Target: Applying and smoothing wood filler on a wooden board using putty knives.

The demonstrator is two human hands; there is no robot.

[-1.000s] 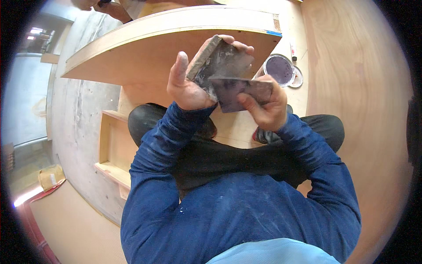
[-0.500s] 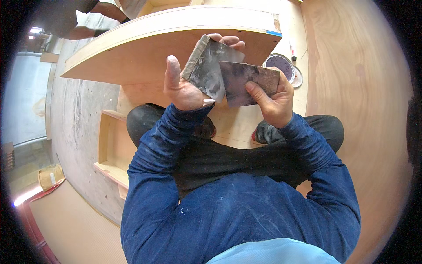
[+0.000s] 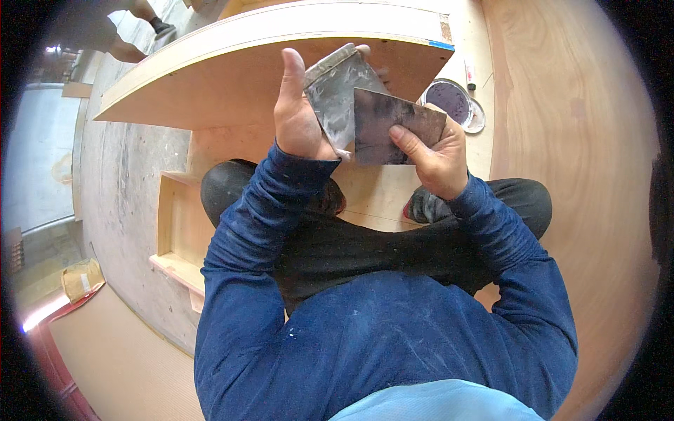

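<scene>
On the palm side of my left hand (image 3: pixel 300 125) lies a grey scraper plate (image 3: pixel 335 88) with a thick wrapped edge. My thumb stands out to the side, and fingertips show behind its far edge. Pale smears of filler mark its face and lower corner. With my right hand (image 3: pixel 441 154) I pinch a dark, thin rectangular scraper blade (image 3: pixel 382 130), thumb on top and fingers hidden underneath. Its left edge overlaps the grey plate; whether the two touch I cannot tell. Just beyond my right hand sits a round tub of purplish-grey filler (image 3: pixel 447 100).
A long wooden panel piece (image 3: pixel 281 67) stands across the front. At right rises a broad plywood face (image 3: pixel 562 140). Beside the tub are a lid (image 3: pixel 475 118) and a marker-like tube (image 3: pixel 470 75). An open wooden box (image 3: pixel 179 224) is at left; another person's legs (image 3: pixel 130 49) show far left.
My left hand and the grey plate have moved slightly up and tilted, and the thumb has risen. The dark blade has shifted a little upward. The other person's legs have moved.
</scene>
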